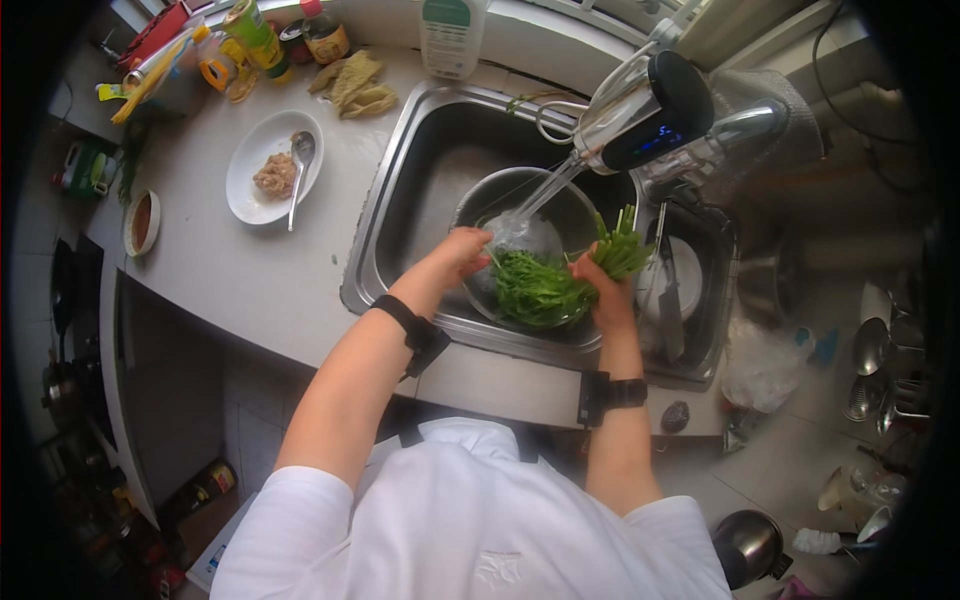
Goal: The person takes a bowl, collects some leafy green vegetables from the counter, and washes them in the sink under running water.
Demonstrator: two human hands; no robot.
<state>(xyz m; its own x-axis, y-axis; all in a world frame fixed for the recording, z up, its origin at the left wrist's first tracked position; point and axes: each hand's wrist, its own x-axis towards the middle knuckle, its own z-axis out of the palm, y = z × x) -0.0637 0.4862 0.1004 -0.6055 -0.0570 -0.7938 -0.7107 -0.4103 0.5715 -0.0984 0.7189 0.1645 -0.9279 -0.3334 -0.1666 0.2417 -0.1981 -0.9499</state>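
My right hand point(606, 289) grips a bunch of leafy greens point(544, 289) around its stems. The cut stem ends point up and right, and the leaves hang into a round metal basin point(581, 196). My left hand point(463, 255) is at the basin's left rim, its fingers by the leaf tips; a thin stem seems to lie at the fingertips, but whether they pinch it is unclear. Water point(551, 186) pours from an electric faucet point(637, 120) with a lit display into the basin. The basin stands in a stainless steel sink point(409, 161).
A smaller right-hand sink bowl holds a white plate point(690, 274) and a knife point(670, 300). Left on the counter are a white plate point(244, 161) with minced meat point(276, 176) and a spoon point(301, 154), a cloth point(360, 86) and a small bowl point(152, 223). A white jug point(452, 41) stands behind the sink.
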